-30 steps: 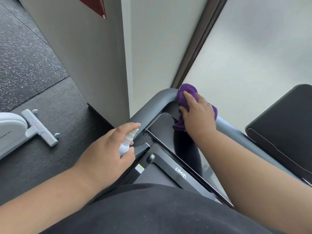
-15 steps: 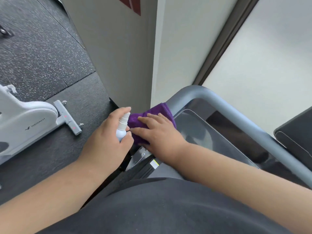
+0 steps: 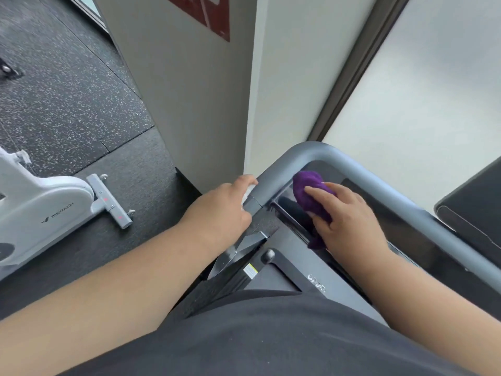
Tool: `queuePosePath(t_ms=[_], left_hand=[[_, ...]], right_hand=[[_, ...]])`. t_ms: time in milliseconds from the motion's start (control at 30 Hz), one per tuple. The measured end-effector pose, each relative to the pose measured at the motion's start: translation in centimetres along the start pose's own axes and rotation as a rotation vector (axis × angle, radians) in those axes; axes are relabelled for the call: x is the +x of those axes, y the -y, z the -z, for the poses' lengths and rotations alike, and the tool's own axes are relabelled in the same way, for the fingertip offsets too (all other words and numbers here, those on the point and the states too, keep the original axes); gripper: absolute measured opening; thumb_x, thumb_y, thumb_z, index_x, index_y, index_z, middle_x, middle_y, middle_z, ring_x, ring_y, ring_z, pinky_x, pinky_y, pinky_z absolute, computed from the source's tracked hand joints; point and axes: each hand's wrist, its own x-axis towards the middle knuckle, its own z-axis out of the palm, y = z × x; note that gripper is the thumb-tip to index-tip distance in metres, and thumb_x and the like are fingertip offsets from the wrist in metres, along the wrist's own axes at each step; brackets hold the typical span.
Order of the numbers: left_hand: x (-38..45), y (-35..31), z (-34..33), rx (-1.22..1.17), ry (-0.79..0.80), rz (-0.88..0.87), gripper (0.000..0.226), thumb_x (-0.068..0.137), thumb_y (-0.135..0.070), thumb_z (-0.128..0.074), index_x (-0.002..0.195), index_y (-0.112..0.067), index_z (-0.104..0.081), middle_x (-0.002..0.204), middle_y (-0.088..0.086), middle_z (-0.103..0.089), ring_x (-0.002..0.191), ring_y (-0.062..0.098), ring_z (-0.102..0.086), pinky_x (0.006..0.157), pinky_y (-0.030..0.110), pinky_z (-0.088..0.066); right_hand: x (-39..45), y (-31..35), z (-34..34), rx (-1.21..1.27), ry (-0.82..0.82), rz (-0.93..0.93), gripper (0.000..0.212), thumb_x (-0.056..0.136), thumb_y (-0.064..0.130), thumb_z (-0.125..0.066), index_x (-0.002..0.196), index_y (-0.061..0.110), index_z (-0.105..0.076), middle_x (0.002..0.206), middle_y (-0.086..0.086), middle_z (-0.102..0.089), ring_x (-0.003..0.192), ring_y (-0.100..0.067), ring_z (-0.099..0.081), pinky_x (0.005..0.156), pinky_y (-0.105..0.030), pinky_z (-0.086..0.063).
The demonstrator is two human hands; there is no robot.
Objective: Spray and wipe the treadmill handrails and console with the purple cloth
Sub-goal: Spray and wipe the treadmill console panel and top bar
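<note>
The white exercise bike (image 3: 40, 210) on the floor at the left carried the word MERACH on its side, and its upper part ran off the left edge. A pale logo (image 3: 317, 287) on the black treadmill frame (image 3: 287, 256) was too blurred to read, and so was a small white and yellow sticker (image 3: 250, 272) beside it. A dark red sign (image 3: 206, 14) on the wall was cut off by the top edge, with no legible writing.

The left hand (image 3: 219, 213) curled around a small white spray bottle (image 3: 248, 198), of which only a sliver showed between the fingers and the grey handrail (image 3: 349, 164); its nozzle was hidden. The bottle sat just against the outer side of the rail.

The right hand (image 3: 349, 218) pressed the purple cloth (image 3: 311, 196) onto the glossy black console (image 3: 401, 226), just inside the rail's bend, its fingers bent over the fabric and holding it. The cloth was a deep violet, bunched and fuzzy, with one end poking out beyond the fingertips and another tail hanging below the palm. Most of the console lay under the hand and forearm. A second dark machine (image 3: 477, 196) was cut off at the right edge.
</note>
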Motion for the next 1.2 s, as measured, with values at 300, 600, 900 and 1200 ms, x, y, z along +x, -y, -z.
queuePosePath(t_ms=[300, 600, 900, 1200], left_hand=[[2.8, -0.9, -1.3, 0.098, 0.034, 0.006, 0.051, 0.082, -0.019, -0.053, 0.127, -0.037, -0.036, 0.092, -0.002, -0.054, 0.066, 0.013, -0.053, 0.052, 0.030, -0.038], [6.9, -4.5, -1.2, 0.085, 0.030, -0.083, 0.057, 0.077, -0.022, -0.045, 0.129, -0.043, -0.031, 0.092, -0.004, -0.051, 0.075, 0.023, -0.056, 0.062, 0.033, -0.043], [12.4, -7.9, -1.7, 0.123, 0.066, -0.096, 0.052, 0.082, -0.019, -0.049, 0.129, -0.036, -0.038, 0.090, -0.003, -0.057, 0.069, 0.016, -0.056, 0.063, 0.034, -0.050], [14.5, -14.1, -4.7, 0.129, 0.117, -0.279, 0.057, 0.080, -0.019, -0.051, 0.127, -0.045, -0.032, 0.096, -0.005, -0.050, 0.077, 0.024, -0.057, 0.063, 0.034, -0.050]], right_hand=[[-3.9, -2.4, -1.7, -0.176, 0.238, -0.117, 0.047, 0.085, 0.031, -0.074, 0.130, 0.036, -0.062, 0.135, -0.004, -0.057, 0.109, -0.037, -0.056, 0.088, -0.047, -0.048], [-4.0, -3.4, -2.7, -0.192, 0.165, -0.047, 0.054, 0.070, 0.035, -0.086, 0.119, 0.036, -0.065, 0.122, -0.003, -0.063, 0.090, -0.034, -0.061, 0.070, -0.043, -0.052], [-3.9, -4.2, -2.8, -0.182, 0.218, -0.041, 0.057, 0.070, 0.039, -0.083, 0.124, 0.038, -0.062, 0.125, -0.002, -0.062, 0.093, -0.031, -0.060, 0.076, -0.044, -0.052], [-3.9, -4.3, -3.1, -0.192, 0.158, -0.010, 0.054, 0.072, 0.039, -0.081, 0.122, 0.037, -0.062, 0.124, -0.003, -0.063, 0.091, -0.032, -0.060, 0.072, -0.046, -0.052]])
